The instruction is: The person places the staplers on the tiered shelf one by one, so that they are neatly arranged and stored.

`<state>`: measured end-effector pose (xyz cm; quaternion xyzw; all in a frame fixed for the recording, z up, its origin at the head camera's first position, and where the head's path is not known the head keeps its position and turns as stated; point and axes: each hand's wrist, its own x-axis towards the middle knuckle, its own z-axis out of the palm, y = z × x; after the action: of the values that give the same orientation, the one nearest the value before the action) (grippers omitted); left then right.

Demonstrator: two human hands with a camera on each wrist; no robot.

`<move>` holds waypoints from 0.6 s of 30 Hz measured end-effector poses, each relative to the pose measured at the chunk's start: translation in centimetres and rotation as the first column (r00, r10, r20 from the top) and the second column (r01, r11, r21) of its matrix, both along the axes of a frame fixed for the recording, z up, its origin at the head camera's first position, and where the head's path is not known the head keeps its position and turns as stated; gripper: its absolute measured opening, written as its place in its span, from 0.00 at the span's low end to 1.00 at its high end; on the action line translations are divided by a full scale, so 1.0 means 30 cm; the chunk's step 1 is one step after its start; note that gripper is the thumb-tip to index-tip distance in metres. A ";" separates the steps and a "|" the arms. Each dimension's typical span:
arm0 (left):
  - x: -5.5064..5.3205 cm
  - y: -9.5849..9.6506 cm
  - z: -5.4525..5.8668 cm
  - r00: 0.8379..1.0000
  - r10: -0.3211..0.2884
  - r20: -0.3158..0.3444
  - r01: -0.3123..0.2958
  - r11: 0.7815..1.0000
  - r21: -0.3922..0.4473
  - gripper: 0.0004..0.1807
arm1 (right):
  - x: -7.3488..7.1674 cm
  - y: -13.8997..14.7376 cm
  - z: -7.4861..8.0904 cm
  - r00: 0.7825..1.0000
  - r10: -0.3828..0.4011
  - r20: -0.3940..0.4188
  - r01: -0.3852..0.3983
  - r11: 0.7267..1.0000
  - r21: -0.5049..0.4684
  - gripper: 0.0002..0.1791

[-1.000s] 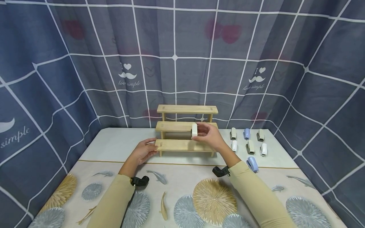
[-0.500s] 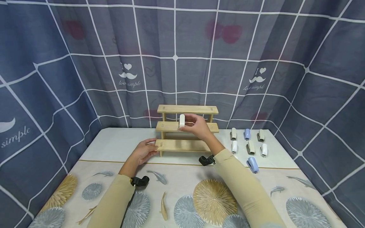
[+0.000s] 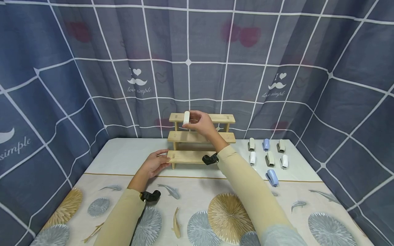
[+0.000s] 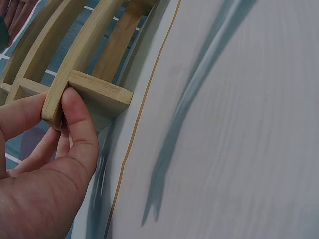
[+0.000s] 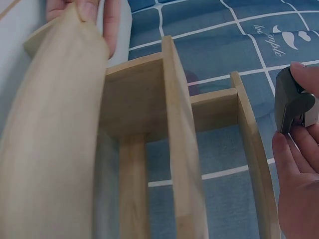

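one small white stapler with a dark grey base [image 3: 186,117] is pinched between thumb and fingers of the right hand [image 3: 200,123], by the left part of the top tier of a three-tier pale wooden rack [image 3: 184,136]; whether they touch is unclear. the left hand [image 3: 154,163] grips the lowest tier's left end. rightward, three beige staplers [image 3: 270,159], two white staplers [image 3: 284,161] and two light-blue staplers [image 3: 272,177] stand on a white tabletop [image 3: 129,153].
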<state>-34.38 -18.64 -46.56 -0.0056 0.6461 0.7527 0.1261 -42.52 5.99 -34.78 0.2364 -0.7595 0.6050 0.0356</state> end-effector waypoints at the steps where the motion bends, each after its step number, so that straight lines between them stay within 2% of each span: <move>1: 0.000 0.000 0.000 1.000 0.001 0.001 -0.001 1.000 -0.002 0.37 | -0.008 -0.007 0.005 1.000 -0.006 0.003 0.006 1.000 0.004 0.40; 10: -0.001 0.005 -0.005 1.000 0.014 0.009 -0.014 1.000 -0.002 0.37 | -0.090 -0.038 0.034 0.996 -0.084 0.001 0.083 0.994 0.069 0.40; 18: 0.000 0.001 -0.004 1.000 0.017 0.007 -0.016 1.000 -0.005 0.36 | -0.124 -0.040 0.060 0.991 -0.119 0.052 0.114 0.988 0.102 0.40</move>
<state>-34.37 -18.62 -46.68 -0.0138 0.6475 0.7521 0.1221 -46.23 4.80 -32.97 0.1753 -0.8018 0.5701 0.0369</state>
